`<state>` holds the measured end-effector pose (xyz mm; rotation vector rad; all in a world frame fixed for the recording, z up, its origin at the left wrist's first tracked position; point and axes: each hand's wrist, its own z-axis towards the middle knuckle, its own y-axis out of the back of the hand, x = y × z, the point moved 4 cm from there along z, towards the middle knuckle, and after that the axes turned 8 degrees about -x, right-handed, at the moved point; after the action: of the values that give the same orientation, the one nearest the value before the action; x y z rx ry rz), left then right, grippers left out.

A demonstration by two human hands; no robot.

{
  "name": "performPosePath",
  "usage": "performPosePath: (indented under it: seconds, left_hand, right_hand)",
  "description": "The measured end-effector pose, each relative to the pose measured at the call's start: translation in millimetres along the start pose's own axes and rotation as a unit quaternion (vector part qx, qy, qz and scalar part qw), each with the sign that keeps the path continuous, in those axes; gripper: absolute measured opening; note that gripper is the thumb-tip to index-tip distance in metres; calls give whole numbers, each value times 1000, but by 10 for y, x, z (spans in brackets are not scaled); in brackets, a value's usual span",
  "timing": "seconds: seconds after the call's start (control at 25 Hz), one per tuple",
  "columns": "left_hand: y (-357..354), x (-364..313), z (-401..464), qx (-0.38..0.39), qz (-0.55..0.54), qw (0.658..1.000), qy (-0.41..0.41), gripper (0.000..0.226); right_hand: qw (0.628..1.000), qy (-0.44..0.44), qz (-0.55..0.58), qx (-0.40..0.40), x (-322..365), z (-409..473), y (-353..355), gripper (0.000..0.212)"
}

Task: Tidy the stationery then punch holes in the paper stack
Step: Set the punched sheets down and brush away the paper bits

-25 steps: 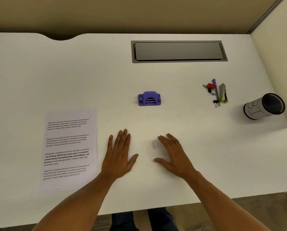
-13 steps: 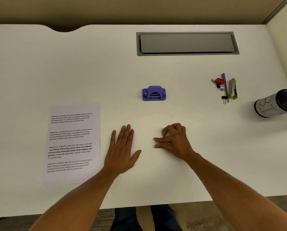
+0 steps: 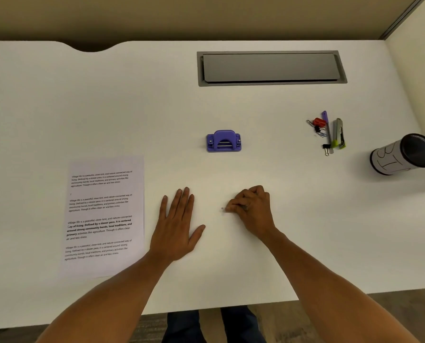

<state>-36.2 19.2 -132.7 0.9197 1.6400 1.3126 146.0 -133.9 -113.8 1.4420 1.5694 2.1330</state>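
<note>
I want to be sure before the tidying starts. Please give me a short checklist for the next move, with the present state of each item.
1. Left hand free: ok, it rests flat on the desk.
2. Right hand free: cannot tell; its fingers are curled, perhaps pinching something tiny.
3. Pen cup ready to receive items: not ok, it lies on its side.
4. Loose stationery gathered in one spot: ok, beside the cup, not in it.
5. Hole punch reachable: ok, upright ahead of both hands.
6. Paper stack squared: ok, edges look aligned.

Grey cable hatch (image 3: pixel 270 68) in desk (image 3: pixel 107 100)
</note>
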Motion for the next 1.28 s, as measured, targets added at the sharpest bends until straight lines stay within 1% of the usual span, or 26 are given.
performPosePath:
  seconds: [0.08, 0.16, 0.2, 0.28, 0.32, 0.36, 0.44, 0.52, 0.56, 0.64, 0.72, 0.76, 0.84, 0.92, 1.04, 1.12, 1.2, 1.28]
  left_hand:
    - [5, 7, 1, 4, 0, 1000, 1, 84]
    - [17, 11, -3, 10, 0, 1000, -1, 84]
    - [24, 12, -6, 9, 1, 1000, -3, 84]
    - [35, 5, -8, 4, 2, 1000, -7, 83]
    - [38, 7, -13, 0, 2, 1000, -9, 83]
    - [36, 12, -26, -6, -1, 1000, -11, 83]
    - [-2, 28, -44, -22, -7, 1000, -17, 83]
    - [-34, 51, -47, -37, -14, 999, -25, 85]
    - [-44, 61, -40, -43, -18, 999, -29, 85]
    - [-73, 73, -29, -43, -24, 998, -34, 87]
    - [-69, 42, -17, -44, -22, 998, -34, 88]
    - [-78, 37, -21, -46, -20, 998, -34, 88]
    - [-37, 20, -11, -49, -22, 998, -28, 88]
    - [-12, 18, 0, -53, -18, 998, -26, 88]
    - [-6, 11, 6, -58, -17, 998, -24, 87]
    - [-48, 23, -3, -64, -13, 998, -23, 87]
    - [-55, 24, 2, -63, -13, 998, -19, 88]
    - [-64, 31, 7, -72, -13, 997, -17, 88]
  right_hand:
    - [995, -72, 71, 2, 7, -19, 69, 9]
    - [968, -172, 183, 3, 2, -62, 171, 15]
    - [943, -225, 246, -2, -5, -86, 236, 17]
    - [878, -325, 349, -37, -35, -140, 405, 13]
    - [847, -367, 379, -64, -71, -182, 504, 9]
    - [824, -394, 396, -93, -126, -225, 624, 7]
    - [796, -416, 413, -149, -277, -266, 965, 9]
    - [772, -421, 422, -220, -506, -269, 1424, 17]
    - [760, -421, 422, -261, -643, -260, 1694, 16]
    - [735, -425, 403, -342, -933, -231, 2237, 8]
    - [722, -422, 371, -404, -1205, -148, 2714, 18]
    - [722, -422, 347, -424, -1322, -85, 2899, 18]
    - [726, -423, 307, -448, -1519, 72, 3184, 13]
    - [743, -433, 241, -449, -1717, 219, 3372, 15]
    - [794, -453, 105, -392, -1992, 376, 3513, 19]
    - [826, -457, 17, -328, -2100, 459, 3535, 18]
    - [847, -457, -61, -267, -2143, 524, 3551, 21]
    - [853, -444, -125, -245, -2143, 579, 3584, 24]
